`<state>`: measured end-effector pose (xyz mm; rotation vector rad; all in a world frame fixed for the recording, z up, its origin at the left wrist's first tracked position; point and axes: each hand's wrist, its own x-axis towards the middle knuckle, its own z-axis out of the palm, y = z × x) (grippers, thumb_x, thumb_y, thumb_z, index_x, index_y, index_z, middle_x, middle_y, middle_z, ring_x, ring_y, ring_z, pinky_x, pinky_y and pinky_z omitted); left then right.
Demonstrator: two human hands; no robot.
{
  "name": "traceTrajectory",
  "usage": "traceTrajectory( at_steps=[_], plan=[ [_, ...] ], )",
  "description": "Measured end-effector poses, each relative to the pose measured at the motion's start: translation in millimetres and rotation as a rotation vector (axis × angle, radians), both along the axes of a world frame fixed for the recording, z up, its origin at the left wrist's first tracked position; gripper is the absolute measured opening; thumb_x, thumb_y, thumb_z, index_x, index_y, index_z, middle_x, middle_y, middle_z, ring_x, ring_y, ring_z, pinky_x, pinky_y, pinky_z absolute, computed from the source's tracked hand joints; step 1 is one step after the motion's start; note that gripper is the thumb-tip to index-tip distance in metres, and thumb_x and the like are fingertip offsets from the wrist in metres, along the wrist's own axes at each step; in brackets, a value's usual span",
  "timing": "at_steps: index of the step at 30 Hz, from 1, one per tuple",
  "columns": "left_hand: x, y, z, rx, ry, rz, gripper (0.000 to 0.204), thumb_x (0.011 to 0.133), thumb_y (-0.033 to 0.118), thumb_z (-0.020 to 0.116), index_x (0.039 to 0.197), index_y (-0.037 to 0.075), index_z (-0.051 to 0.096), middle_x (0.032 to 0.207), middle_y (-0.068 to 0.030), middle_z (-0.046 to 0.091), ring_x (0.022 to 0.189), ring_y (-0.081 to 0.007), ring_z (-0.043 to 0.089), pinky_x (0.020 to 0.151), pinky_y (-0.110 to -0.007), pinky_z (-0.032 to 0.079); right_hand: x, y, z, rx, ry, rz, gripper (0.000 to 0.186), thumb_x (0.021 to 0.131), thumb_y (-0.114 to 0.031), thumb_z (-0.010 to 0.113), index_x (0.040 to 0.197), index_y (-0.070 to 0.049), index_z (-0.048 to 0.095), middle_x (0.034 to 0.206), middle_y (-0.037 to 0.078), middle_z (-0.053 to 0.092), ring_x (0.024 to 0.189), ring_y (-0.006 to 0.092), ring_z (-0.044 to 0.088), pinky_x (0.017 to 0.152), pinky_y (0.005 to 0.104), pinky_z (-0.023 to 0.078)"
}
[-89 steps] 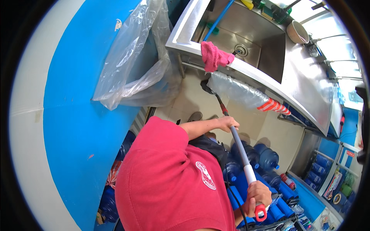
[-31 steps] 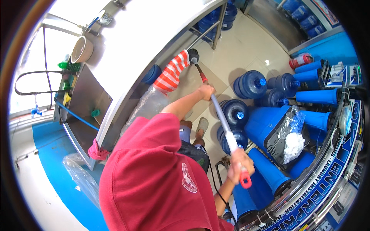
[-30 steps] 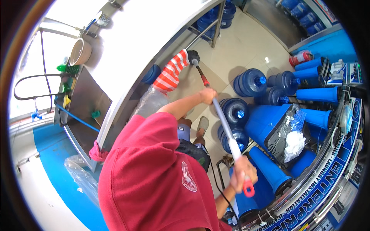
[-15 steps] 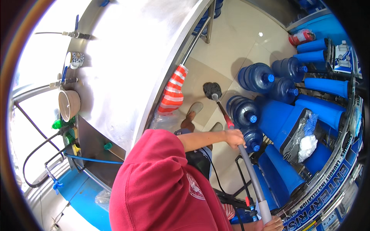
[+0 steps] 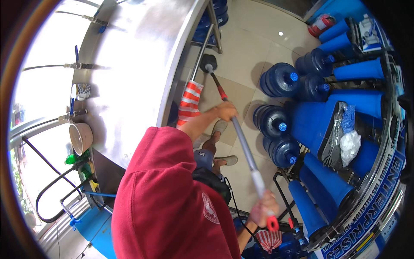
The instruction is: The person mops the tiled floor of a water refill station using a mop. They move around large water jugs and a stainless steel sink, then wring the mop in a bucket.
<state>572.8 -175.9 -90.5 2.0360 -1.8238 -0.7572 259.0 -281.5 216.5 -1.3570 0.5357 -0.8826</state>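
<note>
The left hand point(image 5: 227, 111), mid-frame, has its fingers curled closed round a smooth grey pole point(image 5: 243, 140); the right hand point(image 5: 264, 209), blurred at lower centre, wraps the white grip by its red looped end point(image 5: 272, 223). The pole slants to a dark, rounded head point(image 5: 208, 63), upper centre; whether that touches the glossy tiles point(image 5: 243, 47), I can't tell. Ribbed blue bottles point(image 5: 276, 82) cluster right. Glare washes out the steel counter point(image 5: 133, 60), upper left; the arm partly hides a striped bag point(image 5: 189, 100).

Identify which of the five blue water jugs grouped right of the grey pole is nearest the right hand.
The lowest water jug of the group; the other four sit higher in the picture, farther from the right hand.
</note>
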Motion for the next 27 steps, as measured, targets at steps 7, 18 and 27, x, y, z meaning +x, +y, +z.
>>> traceTrajectory(
  at_steps=[7,18,27],
  plan=[
    [20.4,42.1,-22.5,0.125,-0.203,0.329,0.012,0.065,0.021,0.071,0.076,0.015,0.069,0.087,-0.0079,0.068,0.096,-0.0265,0.065,0.093,-0.046,0.045,4.3,24.1,-20.6,-0.102,0.036,0.476,0.019,0.068,0.008,0.064,0.065,-0.005,0.051,0.065,0.008,0.057,0.064,0.0236,0.059,0.09,0.0459,0.048],
    [-176.8,-23.8,7.7,0.207,-0.11,0.164,0.013,0.068,0.019,0.07,0.077,0.011,0.066,0.09,-0.0105,0.065,0.096,-0.03,0.063,0.088,-0.044,0.049,-165.3,10.7,38.9,-0.133,0.122,0.303,0.017,0.071,-0.005,0.063,0.063,-0.007,0.048,0.061,0.007,0.054,0.06,0.0212,0.055,0.087,0.046,0.046],
    [-173.6,-9.9,18.8,0.037,-0.076,0.318,0.017,0.069,0.019,0.07,0.082,0.011,0.065,0.096,-0.0077,0.065,0.101,-0.028,0.062,0.095,-0.041,0.046,-156.7,17.5,26.3,-0.13,0.007,0.256,0.017,0.072,-0.007,0.063,0.065,-0.007,0.047,0.06,0.006,0.053,0.06,0.0205,0.053,0.086,0.0458,0.045]
  ],
)
